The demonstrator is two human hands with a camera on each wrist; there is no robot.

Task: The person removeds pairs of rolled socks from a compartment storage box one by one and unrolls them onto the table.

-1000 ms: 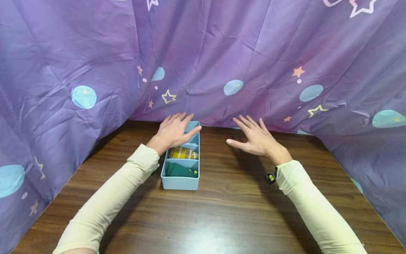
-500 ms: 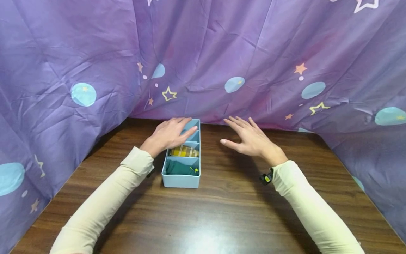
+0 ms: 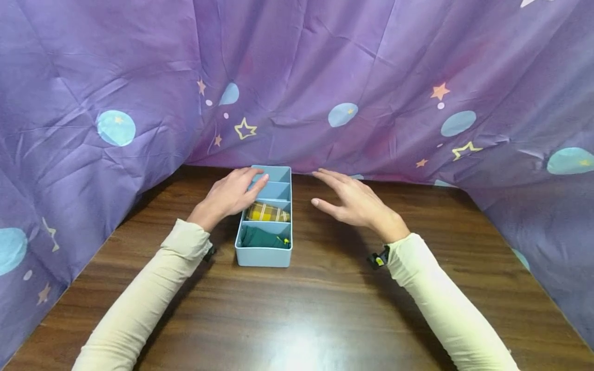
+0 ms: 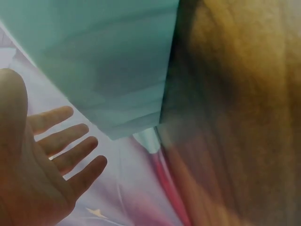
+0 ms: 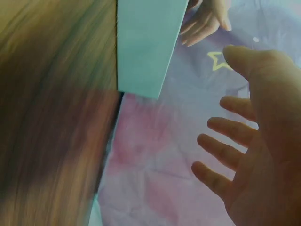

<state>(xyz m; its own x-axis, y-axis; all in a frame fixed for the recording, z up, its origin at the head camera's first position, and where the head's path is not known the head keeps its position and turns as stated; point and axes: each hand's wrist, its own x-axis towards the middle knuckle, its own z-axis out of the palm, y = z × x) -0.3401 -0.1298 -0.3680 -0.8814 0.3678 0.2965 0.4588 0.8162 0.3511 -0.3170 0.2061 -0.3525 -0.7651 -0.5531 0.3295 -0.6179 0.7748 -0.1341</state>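
We keep our left hand [image 3: 227, 196] spread near the light-blue divided box [image 3: 263, 257]. Our right hand [image 3: 358, 204], likewise spread, hovers above the surface [image 3: 232, 314].

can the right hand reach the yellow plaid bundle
Probably yes: the right hand is empty, and the yellow plaid bundle lies mostly uncovered in the blue box, which is open on top.
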